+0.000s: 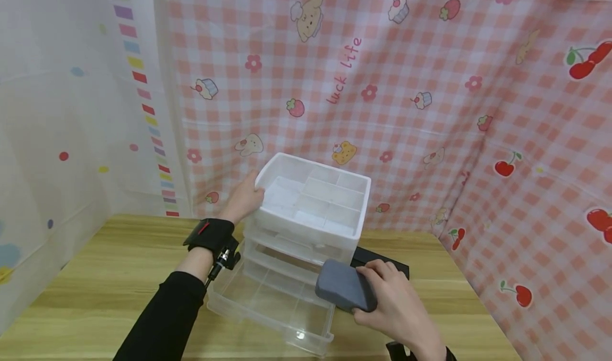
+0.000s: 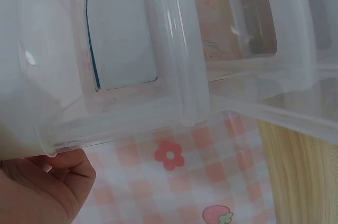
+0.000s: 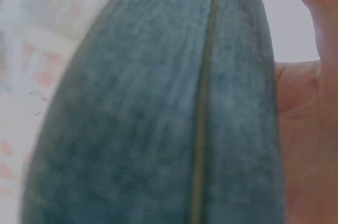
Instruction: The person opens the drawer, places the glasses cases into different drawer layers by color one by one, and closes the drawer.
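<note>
A clear and white plastic drawer box stands tilted towards the camera, its top tray divided into several compartments. Its lowest clear drawer is pulled out at the front. My left hand grips the upper left edge of the box; in the left wrist view the curled fingers are at the box's rim. My right hand holds a grey-blue rounded case in front of the box's lower right side. A lighter seam runs along the case in the right wrist view.
A black flat object lies behind the right hand, partly hidden by the box. The wooden table carries everything. Pink checked cloth hangs behind and to the right, with a white dotted cloth on the left.
</note>
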`<state>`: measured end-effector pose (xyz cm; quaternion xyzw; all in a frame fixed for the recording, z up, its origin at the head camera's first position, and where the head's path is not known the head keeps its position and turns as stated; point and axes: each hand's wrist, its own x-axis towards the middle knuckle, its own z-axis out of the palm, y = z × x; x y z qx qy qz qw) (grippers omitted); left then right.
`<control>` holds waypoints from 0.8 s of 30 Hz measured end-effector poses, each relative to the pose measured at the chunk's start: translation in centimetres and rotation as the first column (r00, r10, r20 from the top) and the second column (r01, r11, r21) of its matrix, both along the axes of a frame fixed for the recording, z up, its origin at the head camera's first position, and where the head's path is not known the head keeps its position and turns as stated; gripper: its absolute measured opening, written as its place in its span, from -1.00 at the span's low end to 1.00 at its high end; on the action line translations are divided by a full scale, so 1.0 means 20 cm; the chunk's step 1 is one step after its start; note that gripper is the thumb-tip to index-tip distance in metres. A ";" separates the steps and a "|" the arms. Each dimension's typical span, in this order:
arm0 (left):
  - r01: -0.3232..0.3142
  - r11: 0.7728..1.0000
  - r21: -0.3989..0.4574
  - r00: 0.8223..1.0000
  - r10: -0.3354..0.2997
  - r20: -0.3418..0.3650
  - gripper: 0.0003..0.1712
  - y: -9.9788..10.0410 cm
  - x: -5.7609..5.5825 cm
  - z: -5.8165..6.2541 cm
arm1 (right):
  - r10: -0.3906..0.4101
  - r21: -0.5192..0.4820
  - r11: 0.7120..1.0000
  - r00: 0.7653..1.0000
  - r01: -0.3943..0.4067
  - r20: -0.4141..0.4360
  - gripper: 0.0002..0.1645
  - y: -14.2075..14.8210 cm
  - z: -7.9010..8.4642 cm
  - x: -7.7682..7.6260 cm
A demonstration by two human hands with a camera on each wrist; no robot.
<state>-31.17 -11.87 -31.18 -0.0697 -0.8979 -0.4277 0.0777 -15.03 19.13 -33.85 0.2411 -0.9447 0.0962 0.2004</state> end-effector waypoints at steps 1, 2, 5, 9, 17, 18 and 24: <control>0.001 1.000 0.001 1.000 -0.001 0.003 -0.51 0.00 0.00 0.00 | 0.010 0.009 1.000 1.000 -0.010 0.004 -0.34 -0.02 0.01 0.00; 0.003 1.000 0.000 1.000 -0.003 0.006 -0.49 0.00 0.00 0.00 | 0.020 0.024 0.999 1.000 -0.021 0.011 -0.34 -0.04 0.03 -0.01; -0.001 1.000 0.005 1.000 0.001 0.020 -0.47 -0.01 -0.01 0.00 | 0.071 0.089 0.993 0.997 -0.072 0.017 -0.34 -0.12 0.07 -0.03; -0.006 1.000 -0.003 1.000 0.006 0.020 -0.48 -0.02 -0.01 0.00 | 0.177 0.210 0.964 0.983 -0.164 -0.048 -0.34 -0.24 0.11 -0.08; -0.002 1.000 0.004 1.000 0.002 0.027 -0.50 -0.01 0.00 0.00 | 0.289 0.496 0.842 0.954 -0.211 -0.085 -0.37 -0.48 0.09 -0.16; -0.001 1.000 0.004 1.000 0.001 0.028 -0.50 -0.01 0.00 0.00 | 0.292 0.527 0.823 0.954 -0.212 -0.072 -0.34 -0.51 0.08 -0.17; -0.004 1.000 0.004 1.000 0.004 0.028 -0.50 0.00 0.00 0.01 | 0.308 0.685 0.697 0.951 -0.212 -0.018 -0.22 -0.61 0.00 -0.19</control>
